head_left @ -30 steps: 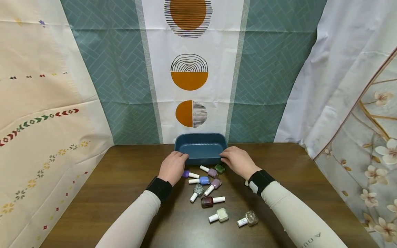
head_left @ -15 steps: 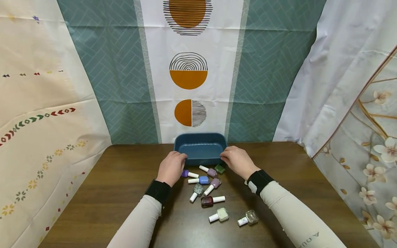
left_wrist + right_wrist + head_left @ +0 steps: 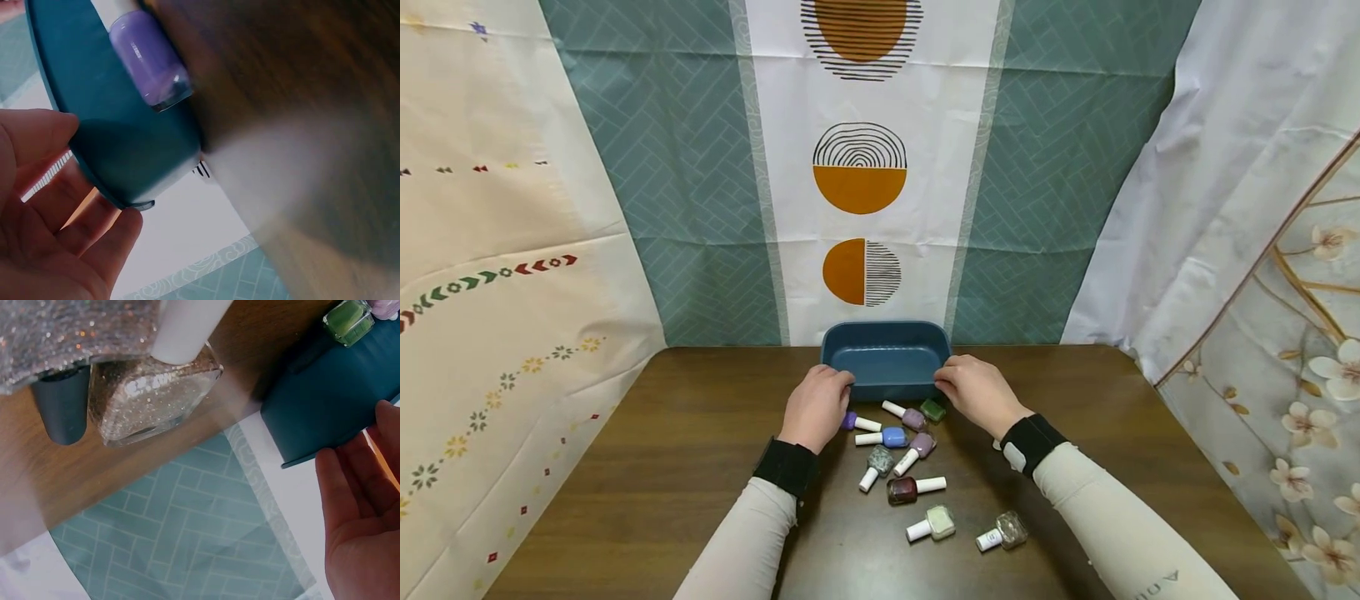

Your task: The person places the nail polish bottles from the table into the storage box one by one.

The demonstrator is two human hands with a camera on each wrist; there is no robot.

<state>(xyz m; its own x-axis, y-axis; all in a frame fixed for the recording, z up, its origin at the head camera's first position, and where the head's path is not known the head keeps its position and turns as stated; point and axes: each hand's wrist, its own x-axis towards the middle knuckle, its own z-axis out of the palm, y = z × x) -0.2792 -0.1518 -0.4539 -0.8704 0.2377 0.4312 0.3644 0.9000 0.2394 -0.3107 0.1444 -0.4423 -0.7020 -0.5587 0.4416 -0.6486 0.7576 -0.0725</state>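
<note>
A dark blue rectangular bin stands at the table's back edge, with nothing seen inside it. My left hand grips its rim at the front left corner; in the left wrist view the thumb lies on the outer face, the other fingers behind the rim. At the front right corner, my right hand pinches the same rim, as the right wrist view of the bin confirms. Just before the bin lie a purple nail polish bottle, a mauve one and a green one.
More nail polish bottles lie nearer on the wooden table: blue, speckled grey, another mauve, dark red, pale green and glittery. Patterned cloth hangs behind the table.
Both hands keep their hold on the bin's rim, and the bottles stay where they lie. Only the head view shifts slightly.
</note>
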